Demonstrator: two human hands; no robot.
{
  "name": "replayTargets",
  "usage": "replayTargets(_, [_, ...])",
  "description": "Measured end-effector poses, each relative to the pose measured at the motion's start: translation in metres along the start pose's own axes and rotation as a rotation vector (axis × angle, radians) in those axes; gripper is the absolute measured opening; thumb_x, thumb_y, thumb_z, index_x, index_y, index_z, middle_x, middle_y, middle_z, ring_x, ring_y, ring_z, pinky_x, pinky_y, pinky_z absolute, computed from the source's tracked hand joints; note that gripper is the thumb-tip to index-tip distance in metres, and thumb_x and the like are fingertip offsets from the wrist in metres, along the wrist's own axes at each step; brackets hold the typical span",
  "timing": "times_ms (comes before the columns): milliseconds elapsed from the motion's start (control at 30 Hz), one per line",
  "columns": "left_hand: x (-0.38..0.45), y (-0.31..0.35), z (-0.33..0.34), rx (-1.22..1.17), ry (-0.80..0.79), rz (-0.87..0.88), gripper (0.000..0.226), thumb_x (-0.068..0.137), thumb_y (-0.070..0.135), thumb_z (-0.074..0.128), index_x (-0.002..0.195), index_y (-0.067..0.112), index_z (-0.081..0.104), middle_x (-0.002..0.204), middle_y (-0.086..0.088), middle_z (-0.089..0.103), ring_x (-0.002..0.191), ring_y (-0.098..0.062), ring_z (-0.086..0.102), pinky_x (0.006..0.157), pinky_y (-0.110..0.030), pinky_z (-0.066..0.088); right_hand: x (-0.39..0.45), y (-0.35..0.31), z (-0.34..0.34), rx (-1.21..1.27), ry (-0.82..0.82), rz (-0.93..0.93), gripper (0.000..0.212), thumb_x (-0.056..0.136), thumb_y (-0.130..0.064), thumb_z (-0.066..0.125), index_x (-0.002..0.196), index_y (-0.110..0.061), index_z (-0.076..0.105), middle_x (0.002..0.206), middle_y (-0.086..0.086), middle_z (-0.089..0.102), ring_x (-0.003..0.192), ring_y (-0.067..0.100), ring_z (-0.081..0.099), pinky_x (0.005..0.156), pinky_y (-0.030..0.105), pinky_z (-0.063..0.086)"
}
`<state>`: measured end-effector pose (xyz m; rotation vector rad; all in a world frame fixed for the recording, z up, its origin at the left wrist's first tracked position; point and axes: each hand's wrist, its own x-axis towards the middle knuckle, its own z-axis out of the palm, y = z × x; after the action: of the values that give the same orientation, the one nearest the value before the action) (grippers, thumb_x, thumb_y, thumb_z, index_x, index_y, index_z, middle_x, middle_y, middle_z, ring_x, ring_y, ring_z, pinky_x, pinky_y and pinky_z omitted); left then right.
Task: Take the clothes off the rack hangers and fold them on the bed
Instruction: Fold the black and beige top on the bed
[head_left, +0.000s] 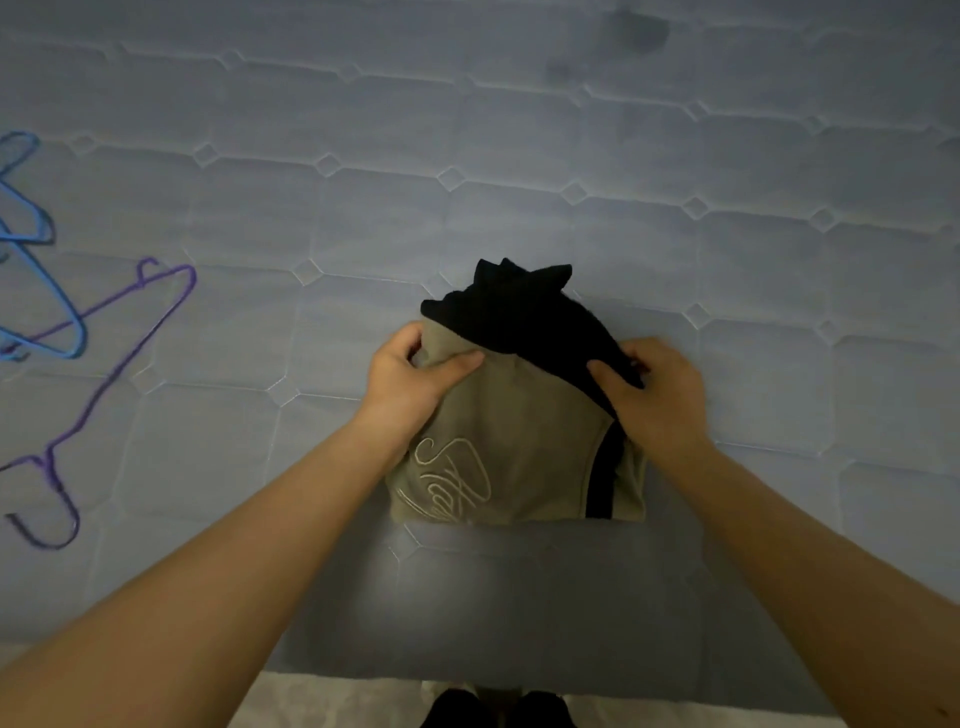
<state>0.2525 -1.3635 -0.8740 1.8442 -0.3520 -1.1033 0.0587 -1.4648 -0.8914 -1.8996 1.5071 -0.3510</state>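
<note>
hangers (78, 322) far left, mattress (519, 156) open beyond

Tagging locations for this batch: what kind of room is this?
Most likely a bedroom: a bare quilted mattress fills the view, empty wire hangers lie on it, and both hands grip a khaki and black garment being folded.

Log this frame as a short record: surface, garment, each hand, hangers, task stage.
surface: quilted mattress, pale blue-grey
garment: khaki and black top with script lettering, partly folded, near the bed's front edge
left hand: left hand grips the khaki corner
right hand: right hand pinches the black part
hangers: blue hanger and purple hanger, bare, lying at left
task stage: folding under way
</note>
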Motion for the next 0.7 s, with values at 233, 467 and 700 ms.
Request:
replayTargets(233, [0.019,-0.003,0.016,0.114,0.181,-0.125,0.068,0.056,0.052,0.081,0.107,0.019,0.05,0.104,-0.001,0.056,0.096,-0.02,0.056,0.09,-0.039,0.05,0.023,0.012,-0.001,-0.02,-0.117,0.166,0.064,0.076,-0.046,0.071,0.125,-0.01,0.054,0.126,0.01,0.055,0.116,0.023,0.052,0.097,0.027,0.04])
replayTargets(467, [0.02,0.027,0.002,-0.011,-0.037,-0.459,0.082,0.058,0.035,0.087,0.122,0.011,0.041,0.107,-0.008,0.057,0.086,-0.024,0.058,0.069,-0.035,0.051,0.028,-0.031,-0.004,0.225,-0.309,0.408,0.086,0.072,-0.049,0.073,0.14,-0.011,0.038,0.14,0.006,0.046,0.123,0.022,0.049,0.089,0.023,0.039])
replayTargets(700, [-0.003,0.059,-0.036,-0.045,-0.169,-0.352,0.07,0.058,0.022,0.087,0.12,0.016,0.056,0.106,-0.008,0.068,0.092,-0.027,0.066,0.076,-0.036,0.055,0.017,-0.091,-0.031,0.424,-0.51,0.46,0.064,0.068,-0.042,0.078,0.121,-0.013,0.056,0.092,-0.003,0.062,0.08,0.013,0.059,0.074,0.027,0.049])
